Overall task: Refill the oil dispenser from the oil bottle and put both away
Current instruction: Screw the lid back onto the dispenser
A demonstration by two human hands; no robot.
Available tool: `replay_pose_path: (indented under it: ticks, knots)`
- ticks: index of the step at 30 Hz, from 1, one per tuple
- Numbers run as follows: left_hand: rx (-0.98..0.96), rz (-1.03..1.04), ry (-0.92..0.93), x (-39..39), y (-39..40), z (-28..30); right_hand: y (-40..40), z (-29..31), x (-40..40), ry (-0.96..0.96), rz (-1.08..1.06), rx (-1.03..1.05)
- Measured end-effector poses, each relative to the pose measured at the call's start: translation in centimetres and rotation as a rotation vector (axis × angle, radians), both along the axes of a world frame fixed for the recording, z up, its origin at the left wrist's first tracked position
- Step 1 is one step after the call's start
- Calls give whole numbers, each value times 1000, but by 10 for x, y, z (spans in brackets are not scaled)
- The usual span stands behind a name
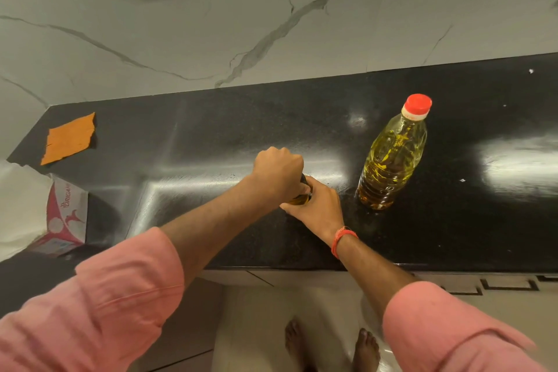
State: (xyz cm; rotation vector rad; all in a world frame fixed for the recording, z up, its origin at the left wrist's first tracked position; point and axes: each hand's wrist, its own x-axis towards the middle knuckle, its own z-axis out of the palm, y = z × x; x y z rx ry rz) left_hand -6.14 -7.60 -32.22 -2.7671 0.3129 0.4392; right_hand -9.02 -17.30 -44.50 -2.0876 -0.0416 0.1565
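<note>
— While I stand barefoot at the black counter, what's under my hands?

— My left hand clamps the oil dispenser top; my right hand grips its body. The red-capped oil bottle stands upright just right. Marble wall behind.

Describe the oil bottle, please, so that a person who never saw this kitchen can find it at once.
Look at the black counter below the marble wall. To the right of the two hands, the oil bottle stands upright and apart from them. It is clear plastic, full of yellow oil, and its red cap sets it apart from the flat orange cloth at the far left.
</note>
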Motion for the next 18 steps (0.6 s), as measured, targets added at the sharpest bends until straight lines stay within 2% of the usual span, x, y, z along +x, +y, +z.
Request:
replay_pose_path:
  ticks: [11,18]
  knots:
    - [-3,-198,53,10,15,-1,-1,-5,3,3,12,-38]
    - [-63,-207,46,13,20,-7,0,-1,1,-17,15,-47]
